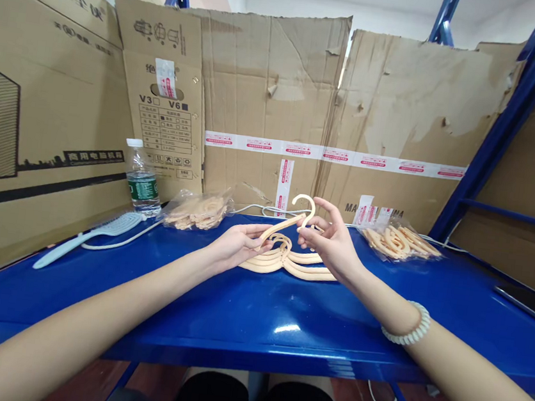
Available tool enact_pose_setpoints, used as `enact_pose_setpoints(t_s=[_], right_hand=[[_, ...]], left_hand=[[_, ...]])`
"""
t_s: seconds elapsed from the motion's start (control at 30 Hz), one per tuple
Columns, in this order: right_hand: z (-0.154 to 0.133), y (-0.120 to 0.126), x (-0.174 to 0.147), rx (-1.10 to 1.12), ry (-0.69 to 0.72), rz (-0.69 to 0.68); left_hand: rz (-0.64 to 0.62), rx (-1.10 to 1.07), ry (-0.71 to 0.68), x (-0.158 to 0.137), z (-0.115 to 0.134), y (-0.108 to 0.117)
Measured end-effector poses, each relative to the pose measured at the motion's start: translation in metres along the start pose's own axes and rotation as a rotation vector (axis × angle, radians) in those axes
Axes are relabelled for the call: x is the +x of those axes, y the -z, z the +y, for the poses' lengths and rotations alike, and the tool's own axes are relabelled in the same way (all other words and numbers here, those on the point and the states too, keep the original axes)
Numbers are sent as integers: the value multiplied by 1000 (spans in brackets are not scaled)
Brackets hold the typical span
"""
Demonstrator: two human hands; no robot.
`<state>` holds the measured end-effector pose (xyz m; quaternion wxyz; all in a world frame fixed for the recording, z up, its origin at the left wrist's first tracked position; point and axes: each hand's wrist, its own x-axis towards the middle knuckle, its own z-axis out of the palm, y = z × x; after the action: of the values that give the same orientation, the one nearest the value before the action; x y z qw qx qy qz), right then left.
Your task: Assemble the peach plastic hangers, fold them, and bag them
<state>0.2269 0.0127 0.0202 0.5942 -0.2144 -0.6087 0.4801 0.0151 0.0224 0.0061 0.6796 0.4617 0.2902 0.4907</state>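
Above the blue table, both hands hold parts of a cream plastic clothes hanger. My left hand point(243, 245) is closed on the hanger arm point(278, 226), which slopes up to the right. My right hand point(328, 234) pinches the hanger hook point(307, 200) near its base, with the curl pointing up. Whether hook and arm are joined cannot be made out, as my right fingers cover that spot. Just below and behind the hands, several hangers point(260, 264) lie stacked on the table, hooks overlapping, partly hidden by both hands.
Clear bags of cream hanger parts lie at the left point(198, 211) and right point(400, 241). A water bottle point(143, 181) and a pale blue hairbrush point(89, 235) are at the left. A dark phone-like slab point(530, 306) lies far right. Cardboard panels point(271, 85) wall the back of the blue table point(254, 318).
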Motion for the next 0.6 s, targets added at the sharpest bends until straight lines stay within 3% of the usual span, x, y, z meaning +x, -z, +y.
enact_pose_setpoints(t_s=[0.2,0.6], right_hand=[[2,3,3,58,-108,-10],[25,12,2,-33,-434,-144]], left_hand=[[-64,-16,-23,-2,-1,-6],[-151,100,-185,-8,-12,-9]])
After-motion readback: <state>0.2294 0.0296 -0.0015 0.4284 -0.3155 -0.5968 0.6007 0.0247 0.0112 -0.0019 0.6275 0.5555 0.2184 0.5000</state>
